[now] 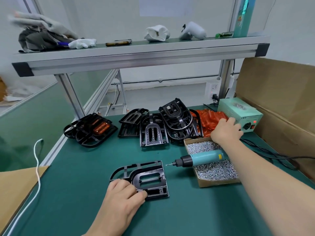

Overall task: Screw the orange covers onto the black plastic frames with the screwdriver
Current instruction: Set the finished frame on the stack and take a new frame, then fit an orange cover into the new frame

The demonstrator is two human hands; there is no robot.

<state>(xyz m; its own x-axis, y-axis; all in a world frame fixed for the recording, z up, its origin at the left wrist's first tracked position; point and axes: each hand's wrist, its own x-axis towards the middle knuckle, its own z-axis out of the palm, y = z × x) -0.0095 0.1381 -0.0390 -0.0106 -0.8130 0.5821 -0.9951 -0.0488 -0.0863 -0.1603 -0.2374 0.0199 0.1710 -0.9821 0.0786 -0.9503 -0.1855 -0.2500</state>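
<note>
One black plastic frame (146, 178) lies flat on the green mat near me. My left hand (124, 193) rests on its lower left corner, fingers over the edge. My right hand (225, 130) reaches far right into the pile of orange covers (209, 120), fingers down among them; whether it grips one is hidden. The teal electric screwdriver (199, 160) lies across the box of screws (213, 169), its bit pointing left toward the frame. A heap of black frames (162, 126) sits at the back.
Frames with orange covers fitted (92, 129) lie stacked at the back left. A green power supply box (242, 113) stands at the back right, its black cable (272, 154) trailing along the mat. Cardboard (281, 99) walls the right side. A white cord (36, 160) hangs at left.
</note>
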